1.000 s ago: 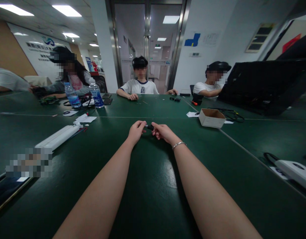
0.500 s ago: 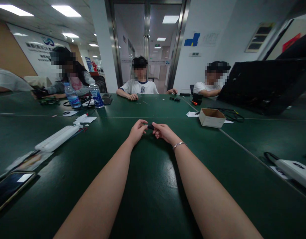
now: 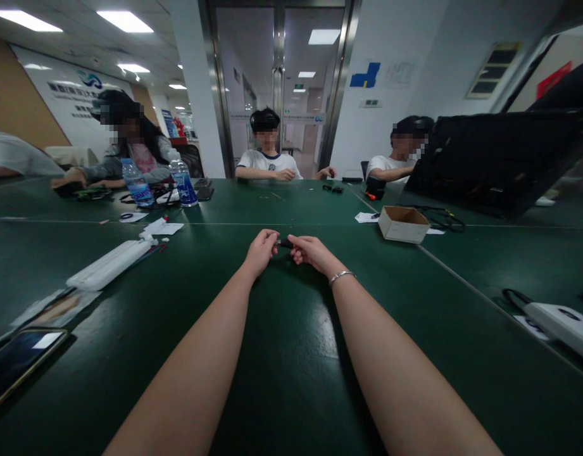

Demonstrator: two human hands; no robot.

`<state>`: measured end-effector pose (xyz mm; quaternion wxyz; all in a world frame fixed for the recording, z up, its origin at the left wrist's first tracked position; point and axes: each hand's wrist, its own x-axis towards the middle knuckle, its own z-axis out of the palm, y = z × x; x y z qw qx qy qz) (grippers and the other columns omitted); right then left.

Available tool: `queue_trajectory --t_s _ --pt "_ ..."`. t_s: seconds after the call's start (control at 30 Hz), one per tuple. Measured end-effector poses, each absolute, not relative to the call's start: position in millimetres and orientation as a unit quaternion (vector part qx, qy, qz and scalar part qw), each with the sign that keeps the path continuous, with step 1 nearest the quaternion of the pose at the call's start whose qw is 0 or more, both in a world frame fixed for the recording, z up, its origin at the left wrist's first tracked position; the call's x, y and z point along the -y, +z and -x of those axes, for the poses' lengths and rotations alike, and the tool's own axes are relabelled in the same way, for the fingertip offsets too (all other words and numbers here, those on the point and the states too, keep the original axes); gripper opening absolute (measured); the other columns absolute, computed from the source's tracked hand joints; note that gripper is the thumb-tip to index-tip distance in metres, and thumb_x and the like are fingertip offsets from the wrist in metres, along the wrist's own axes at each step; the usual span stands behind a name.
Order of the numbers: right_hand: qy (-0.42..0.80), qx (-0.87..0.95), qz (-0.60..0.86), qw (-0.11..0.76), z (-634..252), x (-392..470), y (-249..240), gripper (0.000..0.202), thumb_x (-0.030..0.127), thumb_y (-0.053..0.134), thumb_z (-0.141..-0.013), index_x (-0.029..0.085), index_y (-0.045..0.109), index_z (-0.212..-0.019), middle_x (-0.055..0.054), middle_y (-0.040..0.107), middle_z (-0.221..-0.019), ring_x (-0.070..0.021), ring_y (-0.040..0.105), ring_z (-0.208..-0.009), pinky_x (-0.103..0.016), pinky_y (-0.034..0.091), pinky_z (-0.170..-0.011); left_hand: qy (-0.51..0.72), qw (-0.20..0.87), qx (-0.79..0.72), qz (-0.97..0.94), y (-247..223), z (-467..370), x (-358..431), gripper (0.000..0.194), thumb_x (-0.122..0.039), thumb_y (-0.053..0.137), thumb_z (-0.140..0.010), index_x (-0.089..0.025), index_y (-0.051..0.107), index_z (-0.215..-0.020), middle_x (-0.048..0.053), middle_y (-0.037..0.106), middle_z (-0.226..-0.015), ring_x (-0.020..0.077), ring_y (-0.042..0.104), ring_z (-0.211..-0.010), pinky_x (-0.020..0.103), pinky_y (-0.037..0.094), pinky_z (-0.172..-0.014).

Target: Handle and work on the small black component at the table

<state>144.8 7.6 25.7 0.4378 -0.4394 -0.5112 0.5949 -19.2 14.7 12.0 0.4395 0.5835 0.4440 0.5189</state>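
Observation:
Between my two hands, just above the green table [image 3: 272,329], is a small dark stick-shaped object [image 3: 285,243], perhaps a USB stick; it is too small to be sure. My left hand [image 3: 261,251] pinches its left end, where a paler tip shows at the fingertips. The right end is gripped between the thumb and fingers of my right hand [image 3: 312,253], which has a silver bracelet [image 3: 342,275] at its wrist. Fingers hide part of the object at both ends.
On the left lie a phone [image 3: 20,361] and a long white packet [image 3: 111,263]. Two bottles [image 3: 138,183] stand behind them. To the right are an open cardboard box [image 3: 404,227], a white device [image 3: 566,326] and a large black screen [image 3: 500,161]. Several people sit around the table.
My left hand has shifted slightly left, so more of the dark object shows between my hands. Across the table, a person's forearm has moved to the right.

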Motion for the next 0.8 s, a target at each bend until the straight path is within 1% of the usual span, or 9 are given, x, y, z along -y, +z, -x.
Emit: queue_trajectory --t_s 0.17,0.3,0.5,0.6,0.67,0.7,0.73,0.77,0.8 --pt "0.595 0.508 0.442 0.439 -144.4 -6.0 27.4 0.032 0.032 0.071 -0.088 0.012 0.056 -0.068 -0.001 0.058 -0.055 -0.0066 0.051 -0.041 -0.014 0.047 -0.04 0.515 0.437 -0.45 -0.584 13.3 19.5 -13.8 0.019 -0.017 0.053 -0.076 -0.017 0.059 -0.094 -0.003 0.054 -0.06 0.0109 0.05 -0.053 0.021 0.038 -0.053" --pt "0.596 0.503 0.445 0.44 -143.4 -6.4 27.2 0.031 0.031 0.07 -0.089 0.012 0.056 -0.069 -0.002 0.058 -0.056 -0.0069 0.052 -0.042 -0.015 0.047 -0.04 0.519 0.433 -0.449 -0.585 16.3 18.7 -11.8 0.02 -0.016 0.053 -0.074 -0.017 0.059 -0.093 -0.002 0.055 -0.06 0.012 0.052 -0.056 0.023 0.041 -0.057" --pt "0.596 0.495 0.448 0.447 -143.6 -5.8 27.5 0.034 0.036 0.059 -0.095 0.013 0.053 -0.071 -0.003 0.058 -0.054 -0.0093 0.054 -0.041 -0.018 0.049 -0.04 0.53 0.428 -0.421 -0.599 18.9 20.2 -10.0 0.022 -0.014 0.056 -0.071 -0.015 0.058 -0.093 -0.002 0.056 -0.058 0.0119 0.054 -0.057 0.022 0.041 -0.058" --pt "0.618 0.492 0.412 0.454 -147.1 -3.4 28.7 0.021 0.03 0.069 -0.089 0.014 0.056 -0.085 -0.002 0.062 -0.06 -0.0101 0.058 -0.045 -0.018 0.052 -0.045 0.542 0.428 -0.412 -0.595 18.4 21.9 -10.4 0.022 -0.016 0.058 -0.071 -0.015 0.058 -0.093 -0.003 0.056 -0.057 0.0119 0.055 -0.056 0.022 0.04 -0.056" --pt "0.629 0.494 0.392 0.454 -149.3 -2.5 28.7 0.023 0.021 0.075 -0.083 0.016 0.056 -0.094 0.0 0.065 -0.063 -0.0101 0.061 -0.049 -0.018 0.054 -0.05 0.544 0.427 -0.408 -0.596 18.0 22.6 -10.7 0.022 -0.017 0.059 -0.071 -0.015 0.058 -0.093 -0.004 0.055 -0.056 0.0121 0.056 -0.056 0.022 0.04 -0.056" --pt "0.63 0.498 0.389 0.452 -149.9 -2.5 28.4 0.024 0.019 0.076 -0.082 0.016 0.056 -0.095 0.0 0.065 -0.064 -0.0096 0.06 -0.049 -0.018 0.054 -0.051 0.544 0.427 -0.408 -0.597 18.0 22.8 -10.8 0.022 -0.017 0.058 -0.07 -0.015 0.059 -0.093 -0.004 0.054 -0.055 0.0123 0.056 -0.057 0.022 0.04 -0.056" --pt "0.625 0.503 0.393 0.449 -149.9 -2.8 27.8 0.021 0.019 0.075 -0.083 0.015 0.056 -0.093 0.0 0.065 -0.062 -0.0086 0.059 -0.047 -0.016 0.052 -0.049 0.543 0.426 -0.408 -0.597 18.0 22.9 -10.9 0.022 -0.016 0.058 -0.07 -0.015 0.059 -0.092 -0.004 0.053 -0.055 0.0124 0.057 -0.057 0.022 0.04 -0.056" --pt "0.616 0.511 0.402 0.445 -149.5 -3.3 27.1 0.018 0.022 0.073 -0.085 0.014 0.056 -0.087 -0.001 0.064 -0.06 -0.0075 0.056 -0.044 -0.015 0.049 -0.045 0.543 0.427 -0.41 -0.596 18.1 23.1 -10.9 0.023 -0.016 0.058 -0.069 -0.015 0.059 -0.092 -0.004 0.053 -0.054 0.0125 0.057 -0.056 0.023 0.041 -0.056" --pt "0.602 0.52 0.415 0.442 -148.7 -3.8 26.4 0.021 0.028 0.07 -0.088 0.014 0.056 -0.081 -0.001 0.062 -0.057 -0.0065 0.052 -0.04 -0.013 0.045 -0.04 0.543 0.428 -0.41 -0.594 18.2 23.3 -11.0 0.023 -0.016 0.057 -0.069 -0.015 0.06 -0.092 -0.004 0.053 -0.054 0.0126 0.057 -0.056 0.023 0.041 -0.056"
